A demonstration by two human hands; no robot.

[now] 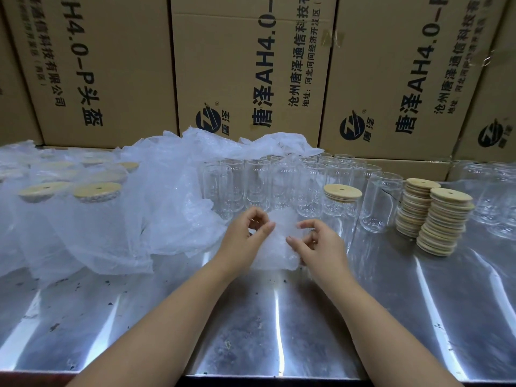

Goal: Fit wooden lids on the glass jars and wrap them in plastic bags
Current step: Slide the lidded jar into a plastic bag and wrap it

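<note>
**Two hands, one bag, mid-table**

Both hands are at work over the middle of the table (251, 317); the left hand (245, 236) pinches the bag (276, 247) between thumb and fingertips; the right hand (321, 244) pinches the other side the same way. That's one crumpled clear bag, held low between them; whether it touches the metal, I cannot tell. Just behind it stand the open jars (251, 185), packed in rows and overlapping; too much see-through glass for a sure count. One capped jar (342, 208) at the right of the front row carries one lid (343, 192); one lone jar (382, 202) stands just beside it, open. Further right, two stacks (444, 222) of lids, side by side, the nearer one leaning; more glass blurs at the right edge. On the left, a heap (167, 205) of clear plastic; two wrapped lids (96, 191) show plainly in front, others dim behind. Three boxes (251, 65) stand face on at the back.
</note>
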